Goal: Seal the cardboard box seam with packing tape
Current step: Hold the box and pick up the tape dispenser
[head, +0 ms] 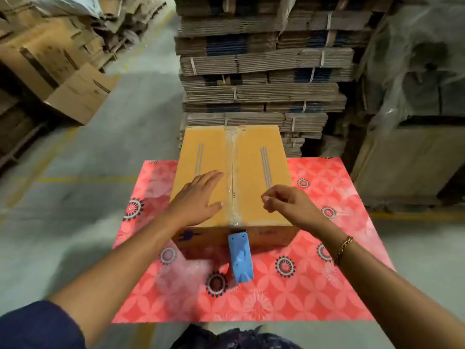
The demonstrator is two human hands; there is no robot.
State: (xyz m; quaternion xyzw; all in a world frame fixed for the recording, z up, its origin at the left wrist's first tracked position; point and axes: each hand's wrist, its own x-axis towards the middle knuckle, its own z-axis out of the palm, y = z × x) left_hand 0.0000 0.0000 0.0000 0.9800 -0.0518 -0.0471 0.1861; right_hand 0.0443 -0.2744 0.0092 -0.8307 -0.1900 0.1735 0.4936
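A brown cardboard box point(254, 172) stands on a red patterned table. Clear packing tape point(231, 157) runs along its centre seam from the far edge to the near edge. A blue tape dispenser point(240, 258) hangs or leans at the box's near side, below the end of the tape. My left hand point(198, 197) lies flat on the left flap, fingers spread, beside the seam. My right hand point(286, 201) hovers over the right flap with its fingers loosely curled and nothing in them.
The red table point(327, 273) has floral prints. Behind the box rise tall stacks of flattened cartons point(261, 71). More cardboard boxes point(63, 71) lie at the left, and plastic-wrapped pallets point(415, 109) stand at the right. Grey floor surrounds the table.
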